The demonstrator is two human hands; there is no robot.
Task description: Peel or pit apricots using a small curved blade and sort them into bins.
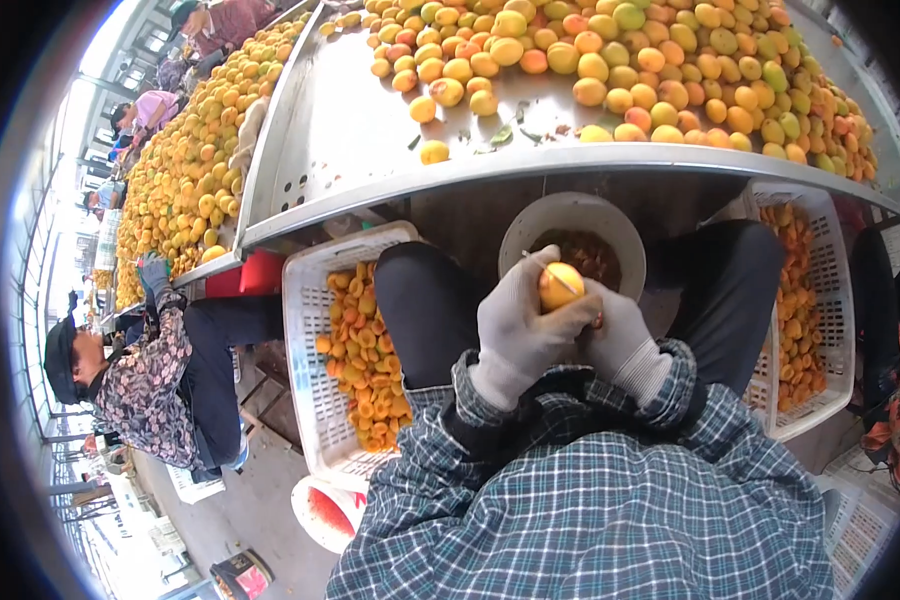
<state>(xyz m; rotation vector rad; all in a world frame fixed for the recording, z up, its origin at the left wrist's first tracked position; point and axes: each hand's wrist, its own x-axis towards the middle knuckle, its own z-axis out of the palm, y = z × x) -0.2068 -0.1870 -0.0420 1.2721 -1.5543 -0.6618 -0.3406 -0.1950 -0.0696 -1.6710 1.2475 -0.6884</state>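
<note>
In my gloved left hand is a yellow-orange apricot, held up in front of my lap. A thin metal blade runs across the fruit. My right hand, also in a pale knit glove, is curled close against the left one. It seems to grip the small tool that the blade belongs to, but the handle is mostly hidden by the fingers. Beneath both hands, between my knees, stands a whitish bucket with brownish pits or scraps in the bottom.
A metal sorting table heaped with whole apricots spans the front. White plastic crates of halved apricots flank me, one left, one right. A red-stained white bucket lies by the left crate. A co-worker sits at left.
</note>
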